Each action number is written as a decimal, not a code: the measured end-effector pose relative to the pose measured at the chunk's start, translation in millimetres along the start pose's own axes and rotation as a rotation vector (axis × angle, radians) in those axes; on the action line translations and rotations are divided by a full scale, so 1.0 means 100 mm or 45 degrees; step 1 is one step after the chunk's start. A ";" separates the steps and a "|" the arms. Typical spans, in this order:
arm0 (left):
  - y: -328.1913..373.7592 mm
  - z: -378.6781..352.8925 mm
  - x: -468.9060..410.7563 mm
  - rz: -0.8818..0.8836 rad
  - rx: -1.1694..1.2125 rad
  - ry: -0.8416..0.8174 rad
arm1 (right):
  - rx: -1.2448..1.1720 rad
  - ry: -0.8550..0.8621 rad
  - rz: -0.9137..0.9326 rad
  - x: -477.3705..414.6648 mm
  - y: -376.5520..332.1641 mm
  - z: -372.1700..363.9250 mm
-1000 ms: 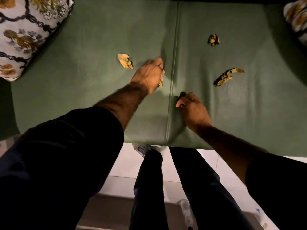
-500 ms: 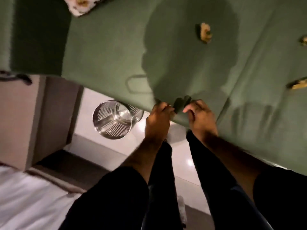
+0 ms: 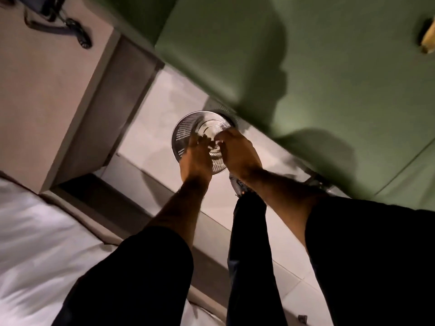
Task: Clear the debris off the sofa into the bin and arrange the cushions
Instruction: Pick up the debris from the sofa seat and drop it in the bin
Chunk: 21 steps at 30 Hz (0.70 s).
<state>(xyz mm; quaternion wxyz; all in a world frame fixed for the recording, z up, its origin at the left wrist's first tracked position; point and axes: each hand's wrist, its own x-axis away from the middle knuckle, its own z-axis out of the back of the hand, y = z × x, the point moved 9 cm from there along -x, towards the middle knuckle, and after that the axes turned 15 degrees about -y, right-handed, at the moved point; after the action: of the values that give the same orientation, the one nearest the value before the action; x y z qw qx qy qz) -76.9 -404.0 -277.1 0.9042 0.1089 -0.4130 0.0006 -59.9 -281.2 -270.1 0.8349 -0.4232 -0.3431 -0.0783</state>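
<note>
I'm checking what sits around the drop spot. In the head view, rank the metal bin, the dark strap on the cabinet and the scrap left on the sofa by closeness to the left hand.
1. metal bin: directly beneath left hand.
2. dark strap: upper left, on the cabinet.
3. scrap: far right, on the sofa.

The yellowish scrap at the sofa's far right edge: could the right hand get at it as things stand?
Probably not without moving. The right hand is over the metal bin on the floor, and the scrap lies well across the green sofa. The seat between looks bare.
</note>
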 end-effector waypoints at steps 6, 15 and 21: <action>-0.22 0.01 -0.02 0.129 0.184 0.058 | -0.053 -0.148 -0.160 -0.14 0.19 -0.21; 0.81 0.21 0.12 -0.296 0.105 0.211 | -0.098 0.074 -0.014 0.61 0.49 0.61; 2.52 0.22 0.36 -0.879 0.121 0.264 | -0.108 0.687 -0.130 1.73 1.39 1.87</action>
<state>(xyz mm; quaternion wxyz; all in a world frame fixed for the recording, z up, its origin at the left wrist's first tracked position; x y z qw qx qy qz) -93.0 -165.2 -186.7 0.8822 0.2832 -0.2574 -0.2744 33.9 -23.8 -174.2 0.8726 -0.4037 -0.1257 -0.2445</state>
